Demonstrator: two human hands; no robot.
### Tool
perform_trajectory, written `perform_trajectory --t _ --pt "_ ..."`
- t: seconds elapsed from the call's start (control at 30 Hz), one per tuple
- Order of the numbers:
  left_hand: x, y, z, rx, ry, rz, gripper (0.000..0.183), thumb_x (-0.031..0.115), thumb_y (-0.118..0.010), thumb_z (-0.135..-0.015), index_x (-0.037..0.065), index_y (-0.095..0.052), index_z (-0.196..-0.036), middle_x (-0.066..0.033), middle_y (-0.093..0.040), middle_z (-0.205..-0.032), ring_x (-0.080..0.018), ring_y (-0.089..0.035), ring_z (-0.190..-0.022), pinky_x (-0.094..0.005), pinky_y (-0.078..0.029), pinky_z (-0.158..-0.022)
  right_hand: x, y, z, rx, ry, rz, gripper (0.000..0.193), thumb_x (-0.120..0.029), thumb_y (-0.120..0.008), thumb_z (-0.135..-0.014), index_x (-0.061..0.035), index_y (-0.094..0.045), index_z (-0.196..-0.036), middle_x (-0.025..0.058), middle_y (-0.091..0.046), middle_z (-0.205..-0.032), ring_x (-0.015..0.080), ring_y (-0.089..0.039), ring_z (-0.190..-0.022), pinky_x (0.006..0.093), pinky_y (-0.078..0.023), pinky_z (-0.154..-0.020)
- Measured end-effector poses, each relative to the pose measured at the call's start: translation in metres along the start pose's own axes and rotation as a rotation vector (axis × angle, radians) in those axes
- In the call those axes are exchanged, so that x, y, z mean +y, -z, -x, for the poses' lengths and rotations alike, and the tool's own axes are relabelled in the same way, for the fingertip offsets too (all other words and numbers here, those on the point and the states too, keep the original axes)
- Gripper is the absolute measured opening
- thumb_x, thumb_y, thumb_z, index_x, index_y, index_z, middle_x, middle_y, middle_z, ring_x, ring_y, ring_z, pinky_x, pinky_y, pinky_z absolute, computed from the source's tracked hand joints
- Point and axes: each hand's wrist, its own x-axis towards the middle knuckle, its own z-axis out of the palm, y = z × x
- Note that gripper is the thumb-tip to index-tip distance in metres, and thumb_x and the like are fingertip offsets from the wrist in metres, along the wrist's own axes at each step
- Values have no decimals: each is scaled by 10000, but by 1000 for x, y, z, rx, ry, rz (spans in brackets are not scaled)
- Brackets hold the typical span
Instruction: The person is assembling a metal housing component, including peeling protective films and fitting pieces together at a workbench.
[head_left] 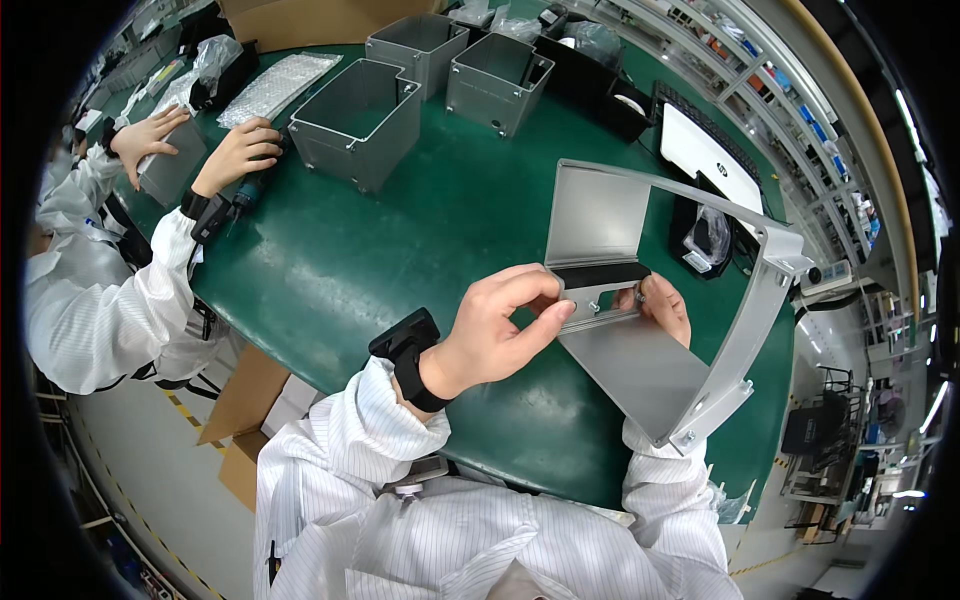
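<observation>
A grey sheet-metal frame (640,370) with open sides is tilted up in front of me, over the right part of the green table. Across its middle runs a flange with a black strip (600,276) along it and small studs below the strip. At the flange's left end, the thumb and index finger of my left hand (500,325) are closed on the metal edge beside the strip. My right hand (665,308) reaches up behind the frame, its fingers bent around the flange's right end; the frame hides part of that hand.
Several grey open metal boxes (360,130) stand at the back of the green table (430,230). At left, a co-worker's hands touch a grey box (172,165) and a dark power tool (248,190). A white device (708,150) and black tray (705,240) lie at right.
</observation>
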Motion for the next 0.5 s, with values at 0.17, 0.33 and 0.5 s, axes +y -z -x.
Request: perform_trajectory --t 0.17,0.33,0.5 --pt "-1 -4 -1 33 -106 -61 94 2 -665 -864 -37 -594 -819 -92 -565 -744 -157 -516 -616 -279 -418 -543 0 -13 3 10 7 -249 248 -206 -524 -1023 -32 -588 -858 56 -620 -746 104 -556 -650 246 -433 -576" --pt "0 -2 -4 15 -216 -185 115 -15 -687 -815 -27 -579 -776 -107 -533 -688 -228 -506 -594 -317 -395 -533 19 0 -1 4 113 -352 207 -189 -567 -1007 -8 -616 -919 80 -660 -801 116 -593 -692 260 -466 -589" --pt "-4 -2 -5 14 -256 -218 117 -37 -690 -791 -26 -576 -772 -120 -524 -684 -249 -503 -589 -335 -392 -526 28 5 2 10 114 -331 201 -178 -572 -997 2 -624 -925 80 -665 -801 124 -597 -673 264 -469 -584"
